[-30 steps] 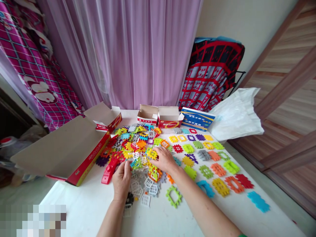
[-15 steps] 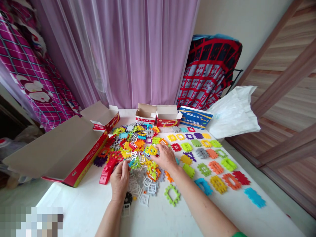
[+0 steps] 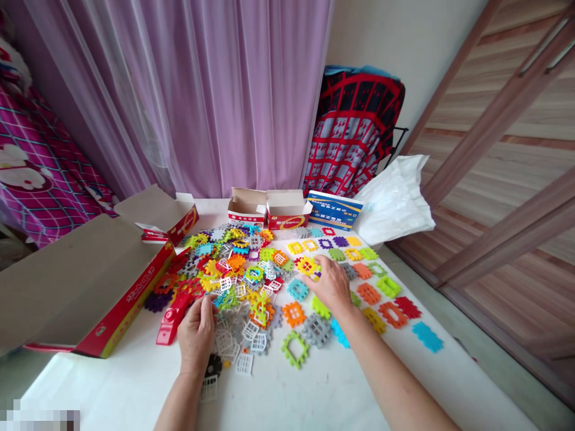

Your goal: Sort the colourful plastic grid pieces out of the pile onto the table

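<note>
Interlocking plastic waffle blocks (image 3: pixel 224 263): square, notch-edged, multicoloured, lying flat in a loose, overlapping heap. White lattice pieces (image 3: pixel 231 341) (window-grid pattern, some stacked) clustered along the near side of the heap. One yellow open-centred block (image 3: pixel 307 266) at the right margin, resting on neighbouring pieces.

Lilac sheer curtain (image 3: pixel 202 102) across back; cream wall (image 3: pixel 395 54) beside it; wood-grain door panels (image 3: pixel 503 120) right; pink checked bedding (image 3: pixel 31 179) left; red-and-black patterned cloth (image 3: pixel 354 131) draped over frame; pale floor (image 3: pixel 485 359) below right.
</note>
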`<state>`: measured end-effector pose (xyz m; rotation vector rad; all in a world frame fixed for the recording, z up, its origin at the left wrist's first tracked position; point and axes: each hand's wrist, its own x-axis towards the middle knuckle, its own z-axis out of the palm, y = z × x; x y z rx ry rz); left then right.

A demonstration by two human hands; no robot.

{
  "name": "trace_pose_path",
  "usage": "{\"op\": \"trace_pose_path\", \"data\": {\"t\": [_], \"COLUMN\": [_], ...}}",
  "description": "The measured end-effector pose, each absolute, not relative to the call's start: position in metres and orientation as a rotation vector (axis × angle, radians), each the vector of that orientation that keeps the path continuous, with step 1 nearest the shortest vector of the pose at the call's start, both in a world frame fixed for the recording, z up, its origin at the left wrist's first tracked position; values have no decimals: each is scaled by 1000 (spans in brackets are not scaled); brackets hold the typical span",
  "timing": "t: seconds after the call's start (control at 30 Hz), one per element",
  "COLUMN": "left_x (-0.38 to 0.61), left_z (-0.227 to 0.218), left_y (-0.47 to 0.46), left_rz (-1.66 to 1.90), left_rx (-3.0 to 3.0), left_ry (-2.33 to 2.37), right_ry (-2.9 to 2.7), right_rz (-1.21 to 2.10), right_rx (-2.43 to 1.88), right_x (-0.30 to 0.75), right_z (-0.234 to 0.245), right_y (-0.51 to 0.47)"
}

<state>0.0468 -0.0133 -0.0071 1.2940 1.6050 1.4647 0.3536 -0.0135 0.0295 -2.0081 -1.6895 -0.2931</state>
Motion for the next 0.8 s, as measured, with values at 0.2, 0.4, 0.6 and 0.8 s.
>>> {"op": "trace_pose_path", "data": {"t": [0.2, 0.4, 0.6, 0.8], "left_x": [45, 47, 71, 81], "left_z": [-9, -9, -5, -8], "left_y": [-12, -18, -32, -31], "left_rz": [1458, 1413, 1258, 1073], "left_rx": [1354, 1824, 1820, 1557], "left_ry": [1635, 1723, 1457, 1269], "right_ry": [-1621, -1727, -2128, -2347], "right_rz": [-295, -236, -260, -355], "right_rx": [-1830, -1663, -1254, -1085], "right_x": [372, 358, 306, 279], "right_z": [11, 17, 30, 37], "right_y": [-37, -51, -60, -61]}}
